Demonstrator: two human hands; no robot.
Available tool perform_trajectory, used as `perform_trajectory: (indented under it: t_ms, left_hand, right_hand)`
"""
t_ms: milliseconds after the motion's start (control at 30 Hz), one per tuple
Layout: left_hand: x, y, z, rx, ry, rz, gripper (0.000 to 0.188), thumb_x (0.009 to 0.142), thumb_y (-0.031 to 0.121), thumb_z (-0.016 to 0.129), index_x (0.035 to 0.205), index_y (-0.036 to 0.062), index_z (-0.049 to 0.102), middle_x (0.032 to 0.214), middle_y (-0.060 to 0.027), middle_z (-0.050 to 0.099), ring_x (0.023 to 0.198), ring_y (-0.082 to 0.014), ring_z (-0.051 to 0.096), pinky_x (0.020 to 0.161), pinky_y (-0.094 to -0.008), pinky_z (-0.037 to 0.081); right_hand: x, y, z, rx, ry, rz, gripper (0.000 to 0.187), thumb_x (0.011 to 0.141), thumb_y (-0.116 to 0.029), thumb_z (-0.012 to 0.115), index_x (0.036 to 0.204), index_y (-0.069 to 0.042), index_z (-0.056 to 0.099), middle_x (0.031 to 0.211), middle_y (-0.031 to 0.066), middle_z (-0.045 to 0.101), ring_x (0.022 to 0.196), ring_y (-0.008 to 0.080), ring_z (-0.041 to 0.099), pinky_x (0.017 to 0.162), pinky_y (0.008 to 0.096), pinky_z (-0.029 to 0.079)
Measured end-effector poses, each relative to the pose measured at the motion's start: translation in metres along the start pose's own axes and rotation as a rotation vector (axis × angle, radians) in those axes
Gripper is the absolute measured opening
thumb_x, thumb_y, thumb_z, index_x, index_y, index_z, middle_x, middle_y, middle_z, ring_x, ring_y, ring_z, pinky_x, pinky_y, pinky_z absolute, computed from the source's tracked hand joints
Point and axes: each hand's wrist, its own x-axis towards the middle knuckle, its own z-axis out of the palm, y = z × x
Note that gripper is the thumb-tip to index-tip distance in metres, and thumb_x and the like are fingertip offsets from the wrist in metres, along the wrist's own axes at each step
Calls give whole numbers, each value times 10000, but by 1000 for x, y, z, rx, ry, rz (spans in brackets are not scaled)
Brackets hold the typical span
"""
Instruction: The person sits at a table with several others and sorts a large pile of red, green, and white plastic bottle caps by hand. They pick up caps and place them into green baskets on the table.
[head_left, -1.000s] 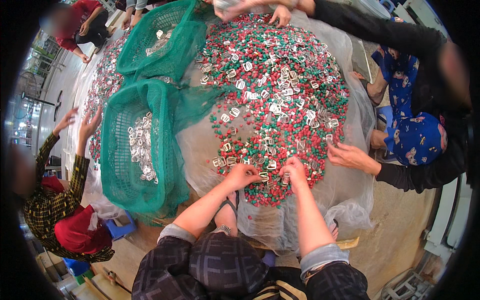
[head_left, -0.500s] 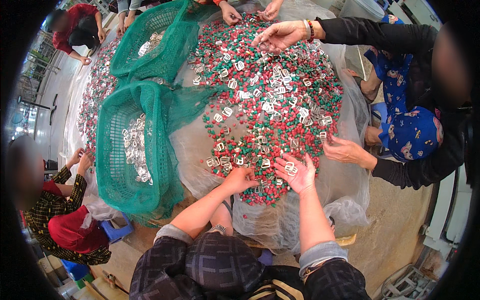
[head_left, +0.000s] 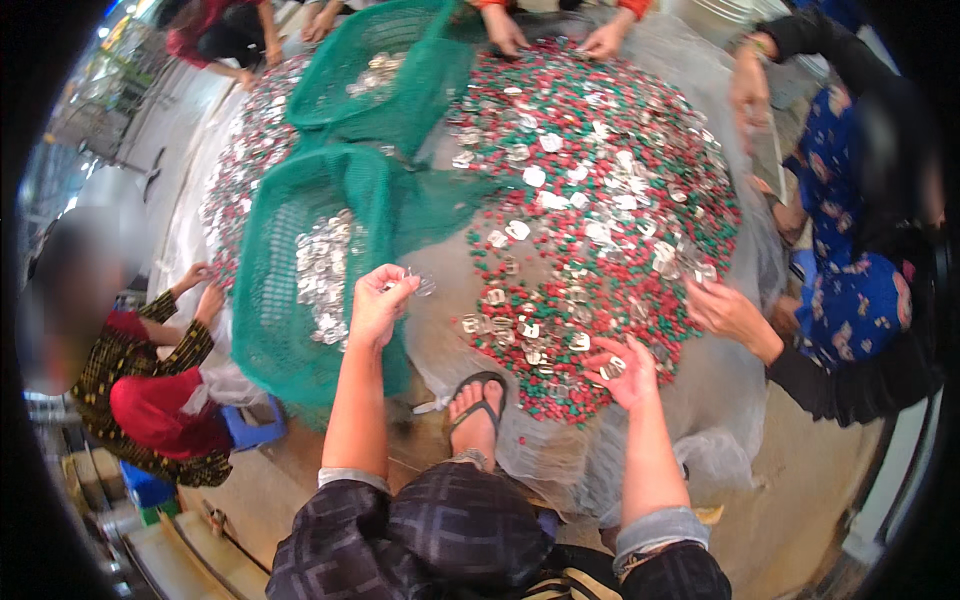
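Observation:
My left hand [head_left: 380, 302] is raised beside the right rim of the near green basket [head_left: 262, 250], its fingers pinching a few silvery slide buckles [head_left: 424, 284]. Over the front of a pile of small red, green and white pellets [head_left: 560, 385], my right hand [head_left: 630, 375] is turned palm up. Its fingers curl around a metal buckle [head_left: 612, 368]; whether more lie beneath it is hidden. Many similar buckles [head_left: 598, 232] are scattered through the pellets. Inside the near basket lies a heap of loose buckles [head_left: 328, 270].
A second green basket [head_left: 330, 95] with buckles stands behind the first, green netting draped over both. Sheer white sheeting [head_left: 740, 420] lies under the pile. Co-workers sit around it; one's hand [head_left: 735, 318] holds buckles close to my right hand. My sandalled foot [head_left: 474, 418] is at the pile's front edge.
My left hand has lifted from the pile and moved up and left toward the near basket with buckles. My right hand's fingers have curled. A co-worker's upper hand has drawn back from the pile.

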Motion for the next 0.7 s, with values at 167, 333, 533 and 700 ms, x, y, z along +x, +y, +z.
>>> perform_trajectory:
  t_ms: [167,333,533,700]
  left_hand:
    - [-9,7,-19,-154,126,52,144,734,48,688,757,81,550,576,49,505,407,-15,342,366,-177,225]
    - [-20,-3,-10,-84,-26,-36,123,731,20,657,743,74,548,619,28,532,427,-22,364,371,-177,226]
    - [-10,22,-21,-27,-20,9,148,716,37,681,733,71,538,600,33,516,437,-14,372,372,-180,213]
    - [9,45,-30,82,-64,-13,145,705,67,692,715,70,547,581,25,523,417,-29,381,366,-181,245]
  right_hand:
    - [-2,1,8,-39,5,10,573,823,-453,443,1122,27,530,768,164,626,896,323,589,819,449,458]
    - [0,5,7,-67,25,13,560,827,-440,433,1113,31,534,716,149,611,845,329,598,778,439,489]
    - [2,1,0,-40,8,7,551,837,-428,426,1127,30,519,695,150,600,831,344,599,775,460,486]
    - [-2,2,1,-36,32,29,539,825,-428,456,1116,20,531,680,147,592,817,357,599,788,475,482]
